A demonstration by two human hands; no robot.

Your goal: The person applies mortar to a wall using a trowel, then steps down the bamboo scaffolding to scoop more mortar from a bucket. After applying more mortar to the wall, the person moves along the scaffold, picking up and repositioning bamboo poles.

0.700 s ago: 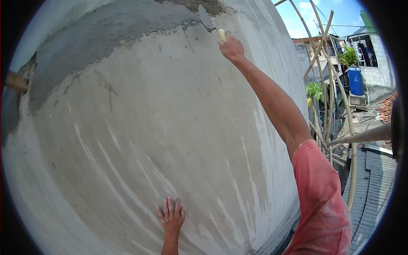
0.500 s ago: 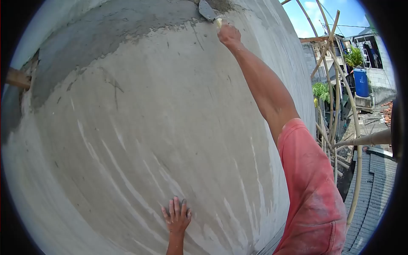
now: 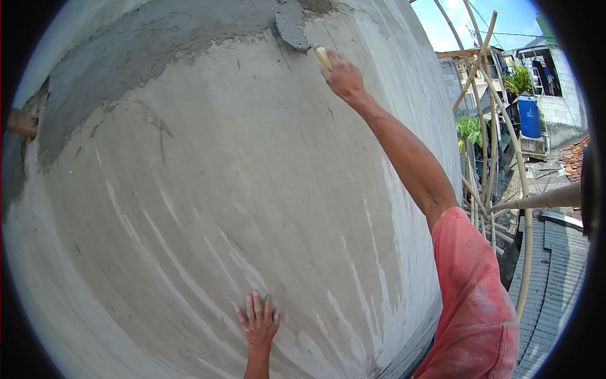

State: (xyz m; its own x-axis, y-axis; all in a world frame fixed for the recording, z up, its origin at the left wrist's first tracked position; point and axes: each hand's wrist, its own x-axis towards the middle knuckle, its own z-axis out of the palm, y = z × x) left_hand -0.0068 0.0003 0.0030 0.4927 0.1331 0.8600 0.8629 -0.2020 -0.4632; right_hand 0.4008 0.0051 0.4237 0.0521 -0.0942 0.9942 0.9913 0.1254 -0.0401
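My right hand is wrapped round the pale handle of a trowel, high up at the wall. Grey mortar covers the trowel's blade, which lies at the lower edge of a band of wet, darker mortar. Low on the same wall, my left hand rests flat with its fingers spread and nothing in it. Grey smears mark some of its fingertips. Pale streaks run down the wall around this hand.
Bamboo scaffolding poles stand to the right, one reaching in sideways. A wooden beam end juts out at the far left. Beyond the poles are a corrugated roof, a blue barrel and neighbouring houses.
My right hand has brought the trowel slightly down and left, and its blade now shows a mortar-covered face. My left hand stays flat on the wall. The view has shifted slightly.
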